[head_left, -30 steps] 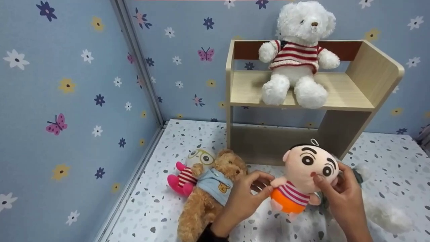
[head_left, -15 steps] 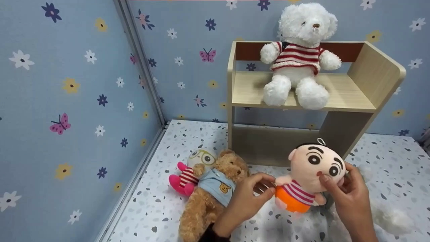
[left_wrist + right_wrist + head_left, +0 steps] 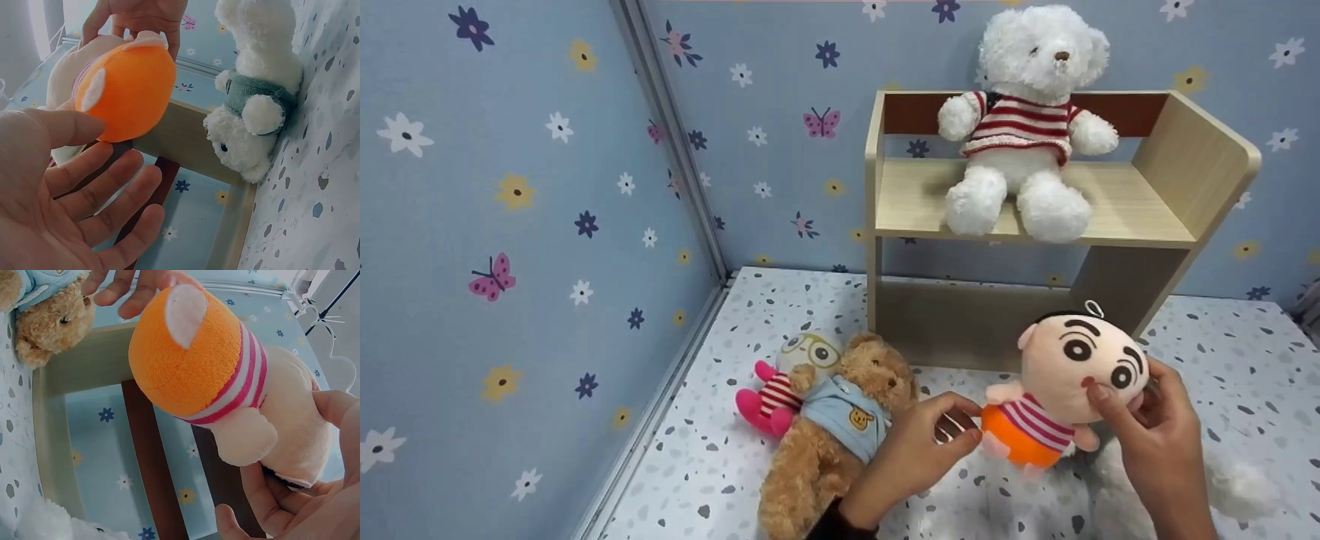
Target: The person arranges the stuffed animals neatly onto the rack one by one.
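Note:
A plush doll point(image 3: 1035, 420) with a big round head, pink-striped top and orange shorts is held up in front of the shelf. My right hand point(image 3: 1162, 427) grips its head, thumb on the face and fingers behind. In the right wrist view the doll's orange bottom point(image 3: 185, 354) faces the camera. My left hand point(image 3: 922, 450) is beside the shorts, its thumb and fingertips right at their edge. The left wrist view has its fingers point(image 3: 121, 191) spread loosely below the orange cloth. A brown teddy bear point(image 3: 840, 420) in a blue top lies left of that hand.
A wooden shelf point(image 3: 1200, 165) stands at the back, a white bear point(image 3: 1027, 127) in a striped sweater seated on its upper board. A pink-legged doll in glasses point(image 3: 776, 397) lies behind the brown bear. Another white bear point(image 3: 253, 112) in green lies right, partly hidden by my right hand.
The doll and my right hand have moved right and slightly up. My left hand has followed a little to the right, its fingertips going from the doll's arm to beside the shorts.

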Available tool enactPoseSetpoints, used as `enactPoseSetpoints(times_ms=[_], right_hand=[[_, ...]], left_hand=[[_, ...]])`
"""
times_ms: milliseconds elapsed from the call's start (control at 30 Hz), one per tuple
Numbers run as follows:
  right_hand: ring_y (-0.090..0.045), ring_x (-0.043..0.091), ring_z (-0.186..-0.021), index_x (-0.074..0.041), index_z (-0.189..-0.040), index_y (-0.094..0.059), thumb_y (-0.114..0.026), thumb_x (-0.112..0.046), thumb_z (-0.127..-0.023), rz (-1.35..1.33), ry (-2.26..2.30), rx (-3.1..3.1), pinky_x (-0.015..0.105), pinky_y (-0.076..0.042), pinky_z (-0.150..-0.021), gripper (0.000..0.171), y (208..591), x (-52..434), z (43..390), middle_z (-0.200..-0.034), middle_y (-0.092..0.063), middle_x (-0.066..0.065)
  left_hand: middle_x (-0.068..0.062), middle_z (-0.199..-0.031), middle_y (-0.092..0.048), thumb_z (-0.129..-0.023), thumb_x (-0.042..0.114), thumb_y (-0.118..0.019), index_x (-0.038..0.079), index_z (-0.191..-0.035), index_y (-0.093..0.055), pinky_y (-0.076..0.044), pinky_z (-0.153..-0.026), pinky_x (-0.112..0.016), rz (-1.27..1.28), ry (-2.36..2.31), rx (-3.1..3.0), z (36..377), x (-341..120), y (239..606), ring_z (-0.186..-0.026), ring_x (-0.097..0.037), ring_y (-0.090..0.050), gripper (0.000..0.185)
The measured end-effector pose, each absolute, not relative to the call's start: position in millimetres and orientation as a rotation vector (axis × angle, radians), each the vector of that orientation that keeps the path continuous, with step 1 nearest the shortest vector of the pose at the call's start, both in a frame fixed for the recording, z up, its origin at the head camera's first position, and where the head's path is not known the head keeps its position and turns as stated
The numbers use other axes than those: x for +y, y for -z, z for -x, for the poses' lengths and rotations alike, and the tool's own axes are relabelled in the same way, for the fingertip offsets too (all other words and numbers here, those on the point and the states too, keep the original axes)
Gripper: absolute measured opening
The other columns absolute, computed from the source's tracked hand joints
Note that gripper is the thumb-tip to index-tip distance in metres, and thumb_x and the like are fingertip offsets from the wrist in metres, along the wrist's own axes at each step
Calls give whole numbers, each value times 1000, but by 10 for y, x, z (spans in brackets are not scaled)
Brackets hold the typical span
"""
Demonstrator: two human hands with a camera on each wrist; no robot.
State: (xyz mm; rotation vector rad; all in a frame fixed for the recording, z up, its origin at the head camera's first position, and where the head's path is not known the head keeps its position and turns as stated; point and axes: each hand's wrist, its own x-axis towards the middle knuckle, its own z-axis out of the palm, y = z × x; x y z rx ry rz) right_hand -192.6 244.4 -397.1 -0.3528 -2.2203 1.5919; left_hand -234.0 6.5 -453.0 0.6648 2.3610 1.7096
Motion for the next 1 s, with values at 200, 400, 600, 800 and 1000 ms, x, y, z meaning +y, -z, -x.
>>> enactPoseSetpoints(times_ms=[200,400,600,800,1000], right_hand=[[-58,9,-103,-19,-139,-43,-70,-21,-88,316,-1594,-2181,8,-50,-79,59,3885,2453,1918,-132,-52,8],[-60,10,-104,-18,-139,-44,-71,-15,-87,262,-1652,-2089,9,-51,-79,59,3751,2505,1912,-128,-54,6],[-59,13,-102,-20,-140,-43,-69,-12,-87,247,-1491,-2092,8,-50,-79,59,3593,2549,1921,-128,-52,0],[-56,12,-104,-22,-141,-42,-68,-13,-89,205,-1323,-2106,6,-47,-80,60,3488,2584,1929,-131,-51,-1],[-57,10,-98,-21,-139,-43,-68,-13,-89,216,-1213,-2063,5,-46,-82,57,3387,2639,1939,-127,-53,-3]], left_hand=[[14,-87,-67,-88,29,-67,30,-104,-66,-50,-70,-17,-669,-1573,2402,2332,91,4556,-77,1,-62,16],[14,-87,-68,-87,29,-67,29,-106,-66,-49,-67,-14,-767,-1372,2478,2344,107,4599,-76,4,-61,19],[15,-87,-69,-87,35,-67,29,-109,-65,-46,-65,-14,-798,-1184,2491,2348,108,4693,-72,6,-59,23],[16,-89,-68,-87,42,-65,32,-111,-64,-43,-68,-16,-776,-1049,2529,2327,117,4756,-74,3,-58,25],[17,-100,-67,-88,50,-61,38,-116,-61,-42,-71,-26,-750,-822,2523,2293,115,4779,-84,0,-59,30]])
